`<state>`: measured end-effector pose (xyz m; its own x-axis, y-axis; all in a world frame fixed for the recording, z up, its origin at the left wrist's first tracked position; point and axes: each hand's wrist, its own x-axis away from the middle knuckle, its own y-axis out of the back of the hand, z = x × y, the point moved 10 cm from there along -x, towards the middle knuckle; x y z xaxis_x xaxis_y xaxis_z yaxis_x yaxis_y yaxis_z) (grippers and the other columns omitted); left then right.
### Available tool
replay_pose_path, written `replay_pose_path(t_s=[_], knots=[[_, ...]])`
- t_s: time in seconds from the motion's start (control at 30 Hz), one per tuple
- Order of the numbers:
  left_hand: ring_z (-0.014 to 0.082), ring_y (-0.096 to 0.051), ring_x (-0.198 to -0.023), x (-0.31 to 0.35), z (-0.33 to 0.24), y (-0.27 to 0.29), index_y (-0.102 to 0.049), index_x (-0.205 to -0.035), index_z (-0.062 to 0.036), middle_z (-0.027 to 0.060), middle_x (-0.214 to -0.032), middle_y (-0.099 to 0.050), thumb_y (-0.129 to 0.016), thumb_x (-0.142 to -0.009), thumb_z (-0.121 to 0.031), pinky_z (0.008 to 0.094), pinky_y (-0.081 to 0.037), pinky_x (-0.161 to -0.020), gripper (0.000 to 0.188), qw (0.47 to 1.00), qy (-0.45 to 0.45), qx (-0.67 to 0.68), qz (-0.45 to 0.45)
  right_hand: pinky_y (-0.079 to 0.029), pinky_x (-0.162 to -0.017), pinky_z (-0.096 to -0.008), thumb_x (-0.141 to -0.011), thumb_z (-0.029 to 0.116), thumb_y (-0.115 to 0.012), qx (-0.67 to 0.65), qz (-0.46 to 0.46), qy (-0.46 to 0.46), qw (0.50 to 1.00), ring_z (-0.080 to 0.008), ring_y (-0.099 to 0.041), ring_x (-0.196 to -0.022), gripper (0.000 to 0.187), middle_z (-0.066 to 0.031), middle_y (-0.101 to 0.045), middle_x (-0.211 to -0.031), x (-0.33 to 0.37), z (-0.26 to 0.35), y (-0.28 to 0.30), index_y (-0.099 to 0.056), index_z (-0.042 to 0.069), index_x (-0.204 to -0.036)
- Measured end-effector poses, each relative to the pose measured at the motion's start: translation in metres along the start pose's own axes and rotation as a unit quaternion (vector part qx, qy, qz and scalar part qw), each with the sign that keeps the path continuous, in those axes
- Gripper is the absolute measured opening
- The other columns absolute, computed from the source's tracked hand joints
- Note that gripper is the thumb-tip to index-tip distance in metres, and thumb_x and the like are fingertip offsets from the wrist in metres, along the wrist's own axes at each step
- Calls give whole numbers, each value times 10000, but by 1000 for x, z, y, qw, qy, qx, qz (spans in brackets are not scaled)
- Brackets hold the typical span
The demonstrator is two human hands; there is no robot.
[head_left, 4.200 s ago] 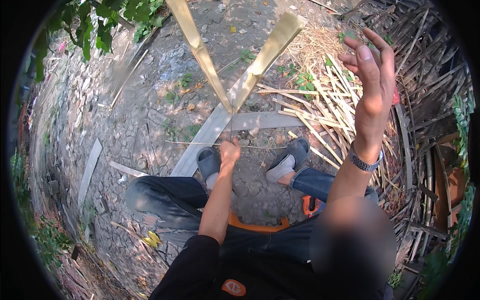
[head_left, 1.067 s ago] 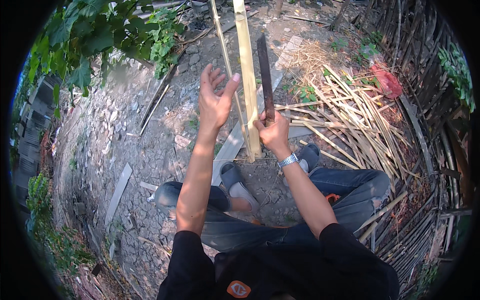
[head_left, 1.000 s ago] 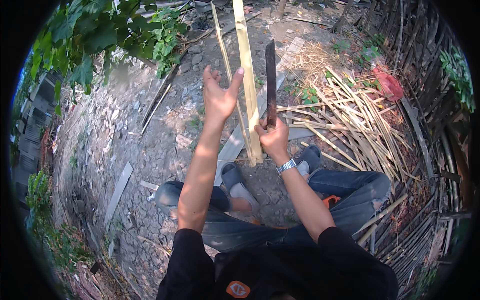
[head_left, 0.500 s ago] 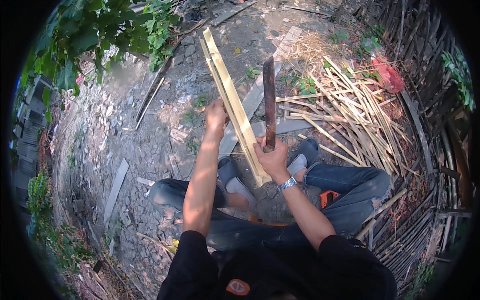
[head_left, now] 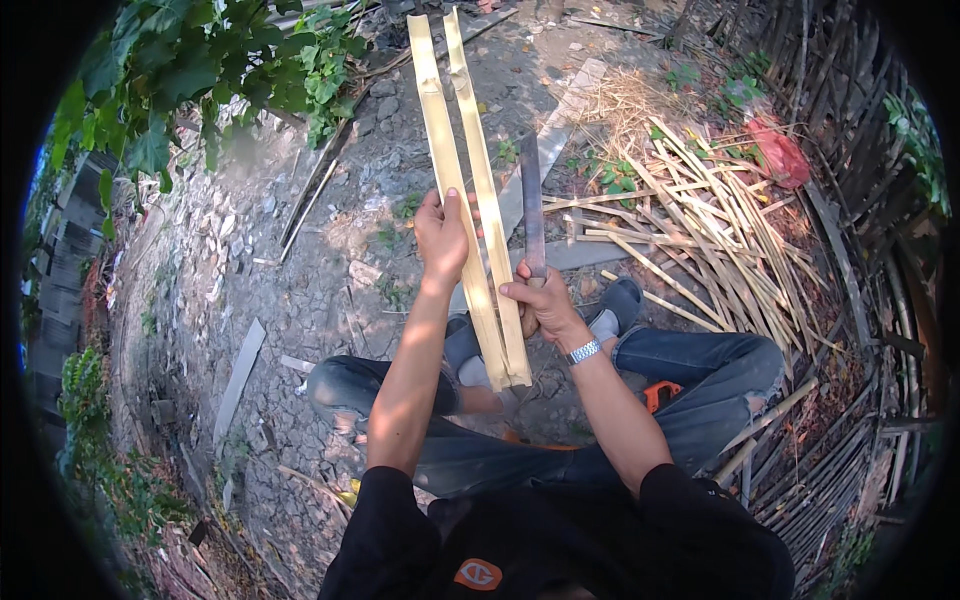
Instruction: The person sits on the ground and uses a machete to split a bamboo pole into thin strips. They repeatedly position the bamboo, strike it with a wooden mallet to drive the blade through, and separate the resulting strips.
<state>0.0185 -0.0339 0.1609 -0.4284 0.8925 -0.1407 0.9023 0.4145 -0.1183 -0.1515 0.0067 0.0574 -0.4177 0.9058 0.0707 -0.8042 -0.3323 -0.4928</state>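
Two pale lengths of split bamboo, a left strip [head_left: 435, 125] and a right strip [head_left: 474, 135], spread apart at the far end and come together near my feet. Their hollow inner faces and node ridges show. My left hand [head_left: 442, 238] is closed round the left strip, thumb on its face, fingertips showing in the gap. In my right hand [head_left: 548, 305] a machete [head_left: 532, 195] stands with its dark, long blade pointing away from me. The right thumb also lies against the right strip near its lower end; whether the other fingers touch the strip is hidden.
A pile of thin bamboo strips [head_left: 705, 225] lies at the right, beside a red plastic bag [head_left: 777, 152]. Flat boards [head_left: 575, 95] rest on the cracked ground. An orange-handled tool [head_left: 660, 394] lies by my right leg. A stick fence [head_left: 840, 120] borders the right; leaves [head_left: 150, 80] overhang the left.
The two bamboo strips have turned inner faces up and parted wider at the far end. My left hand now has its thumb on top. The machete has tipped slightly and sits lower.
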Motion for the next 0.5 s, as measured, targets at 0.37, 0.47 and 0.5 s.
replay_pose_path(t_s=[0.37, 0.47, 0.5], knots=[[192, -575, -624, -7, -9, 125, -480, -1158, 16, 173, -1010, -629, -404, -1099, -192, 333, -483, -533, 230, 966, -41, 158, -200, -584, -713, -379, -784, -41, -606, -125, -278, 135, 943, -238, -681, -790, 434, -116, -645, -951, 25, 37, 96, -531, -54, -1211], [200, -579, -659, -1, -8, 141, -465, -1172, 17, 178, -1027, -613, -389, -1099, -185, 349, -484, -551, 228, 947, -59, 200, -245, -575, -762, -395, -774, -57, -601, -163, -339, 174, 910, -257, -679, -835, 489, -127, -629, -977, 38, 44, 106, -501, -63, -1252], [204, -575, -660, 0, -6, 144, -460, -1177, 26, 181, -1027, -606, -386, -1097, -179, 357, -481, -552, 232, 941, -65, 205, -260, -572, -776, -401, -773, -60, -601, -174, -353, 181, 901, -263, -678, -849, 506, -133, -624, -989, 42, 46, 108, -489, -65, -1267]])
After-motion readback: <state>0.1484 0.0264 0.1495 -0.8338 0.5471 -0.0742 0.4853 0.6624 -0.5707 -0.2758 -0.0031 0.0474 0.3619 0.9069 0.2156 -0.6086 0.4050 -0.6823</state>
